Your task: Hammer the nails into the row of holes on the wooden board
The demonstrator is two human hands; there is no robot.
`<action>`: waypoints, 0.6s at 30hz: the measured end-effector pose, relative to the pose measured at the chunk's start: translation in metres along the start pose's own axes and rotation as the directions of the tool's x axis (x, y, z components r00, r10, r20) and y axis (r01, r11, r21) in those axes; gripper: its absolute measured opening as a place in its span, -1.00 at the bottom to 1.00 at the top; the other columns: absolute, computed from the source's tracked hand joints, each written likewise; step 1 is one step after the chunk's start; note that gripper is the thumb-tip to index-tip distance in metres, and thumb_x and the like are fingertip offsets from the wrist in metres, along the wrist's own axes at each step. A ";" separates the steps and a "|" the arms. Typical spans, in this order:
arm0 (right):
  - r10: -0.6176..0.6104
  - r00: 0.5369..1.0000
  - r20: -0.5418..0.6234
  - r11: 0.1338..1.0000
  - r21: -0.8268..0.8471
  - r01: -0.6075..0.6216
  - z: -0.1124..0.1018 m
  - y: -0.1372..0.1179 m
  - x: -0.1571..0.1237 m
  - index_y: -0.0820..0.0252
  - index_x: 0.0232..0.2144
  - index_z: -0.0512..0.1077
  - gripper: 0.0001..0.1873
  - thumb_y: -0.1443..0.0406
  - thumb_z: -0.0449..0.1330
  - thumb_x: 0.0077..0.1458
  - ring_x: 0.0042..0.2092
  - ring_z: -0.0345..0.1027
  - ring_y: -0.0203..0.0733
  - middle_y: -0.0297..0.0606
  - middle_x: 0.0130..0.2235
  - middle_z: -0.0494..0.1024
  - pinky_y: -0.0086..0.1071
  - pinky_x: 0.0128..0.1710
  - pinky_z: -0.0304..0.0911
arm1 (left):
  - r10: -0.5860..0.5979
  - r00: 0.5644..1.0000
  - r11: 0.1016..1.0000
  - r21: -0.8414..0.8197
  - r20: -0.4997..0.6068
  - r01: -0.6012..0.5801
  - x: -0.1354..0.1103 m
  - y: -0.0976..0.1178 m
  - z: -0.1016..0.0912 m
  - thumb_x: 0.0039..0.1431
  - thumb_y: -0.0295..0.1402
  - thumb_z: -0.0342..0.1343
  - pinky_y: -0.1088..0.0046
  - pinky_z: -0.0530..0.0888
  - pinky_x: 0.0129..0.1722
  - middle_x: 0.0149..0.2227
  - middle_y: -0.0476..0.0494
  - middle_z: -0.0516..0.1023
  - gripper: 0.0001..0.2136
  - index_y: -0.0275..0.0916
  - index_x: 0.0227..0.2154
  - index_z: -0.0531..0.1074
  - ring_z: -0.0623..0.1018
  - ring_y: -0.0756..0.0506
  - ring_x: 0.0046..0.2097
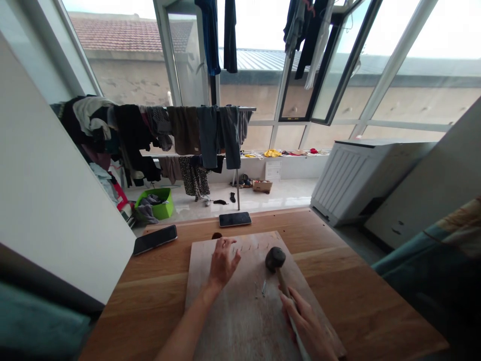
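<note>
Mallet (275, 259): dark head over pale wooden board (240, 326), contact with board unclear; handle gripped firmly in right hand (308, 326). Left hand (222, 263) narrow, fingers curled, just beside row of small nails (244, 248); any pinched nail cannot be told. Two phones (155, 239) on table (150, 296). On floor beyond: green basket (154, 203) holding grey clothes (146, 213); cardboard box (262, 186) by wall.

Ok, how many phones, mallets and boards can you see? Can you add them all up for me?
Phones: 2
Mallets: 1
Boards: 1
Total: 4
</note>
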State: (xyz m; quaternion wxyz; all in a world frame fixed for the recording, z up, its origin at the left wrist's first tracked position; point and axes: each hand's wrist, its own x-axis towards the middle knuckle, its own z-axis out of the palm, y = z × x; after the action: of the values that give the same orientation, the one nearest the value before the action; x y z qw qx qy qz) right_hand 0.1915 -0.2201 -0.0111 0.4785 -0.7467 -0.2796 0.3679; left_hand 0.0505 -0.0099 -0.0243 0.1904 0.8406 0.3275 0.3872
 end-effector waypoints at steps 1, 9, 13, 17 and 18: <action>0.015 1.000 -0.001 1.000 -0.013 -0.015 -0.001 0.001 0.000 0.19 -0.11 0.38 -0.32 -0.21 0.09 -0.05 -0.66 0.28 -0.25 -0.42 -0.59 0.41 -0.43 -0.70 0.19 | 0.047 0.996 0.998 0.026 0.072 -0.049 -0.002 0.008 -0.001 0.25 -0.38 0.01 0.25 0.42 0.00 -0.14 -0.18 0.46 -0.83 -0.24 -0.13 0.39 0.46 -0.15 -0.05; -0.019 0.998 0.068 0.996 -0.082 0.025 0.004 0.008 0.008 0.23 -0.11 0.36 -0.32 -0.20 0.00 0.02 -0.68 0.31 -0.14 -0.42 -0.72 0.38 -0.37 -0.68 0.20 | 0.194 0.747 0.886 0.214 0.636 -0.412 -0.020 0.076 0.001 0.19 -0.18 0.10 0.19 0.41 -0.05 -0.13 -0.26 0.49 -0.67 -0.25 -0.06 0.39 0.47 -0.25 -0.06; -0.074 0.997 0.000 0.992 -0.103 0.073 0.005 0.016 0.010 0.22 -0.12 0.41 -0.34 -0.19 0.01 0.03 -0.61 0.38 -0.10 -0.36 -0.64 0.46 -0.35 -0.61 0.26 | 0.111 0.723 0.872 0.283 0.682 -0.401 -0.016 0.090 0.008 0.19 -0.39 0.04 0.17 0.39 -0.05 -0.15 -0.32 0.52 -0.72 -0.33 -0.04 0.39 0.50 -0.26 -0.07; -0.134 0.988 -0.080 0.982 -0.148 0.121 0.004 0.019 0.010 0.19 -0.15 0.47 -0.36 -0.18 0.06 0.00 -0.48 0.45 -0.07 -0.28 -0.52 0.55 -0.33 -0.44 0.33 | 0.038 0.674 0.864 0.314 0.738 -0.393 -0.006 0.094 0.010 0.15 -0.52 0.01 0.11 0.40 -0.06 -0.18 -0.38 0.56 -0.73 -0.41 -0.09 0.44 0.54 -0.30 -0.10; -0.126 0.989 -0.081 0.982 -0.152 0.112 0.004 0.018 0.010 0.20 -0.13 0.47 -0.34 -0.19 0.05 0.00 -0.48 0.45 -0.07 -0.28 -0.53 0.55 -0.33 -0.43 0.34 | 0.029 0.665 0.865 0.315 0.746 -0.391 -0.004 0.093 0.008 0.14 -0.53 0.02 0.10 0.39 -0.05 -0.19 -0.38 0.57 -0.74 -0.41 -0.12 0.46 0.55 -0.31 -0.11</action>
State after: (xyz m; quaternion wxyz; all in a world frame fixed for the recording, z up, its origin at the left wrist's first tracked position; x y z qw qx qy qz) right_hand 0.1951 -0.2178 -0.0318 0.4553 -0.7777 -0.3284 0.2831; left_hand 0.0925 -0.0799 0.0222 0.0561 0.9765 0.2039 -0.0403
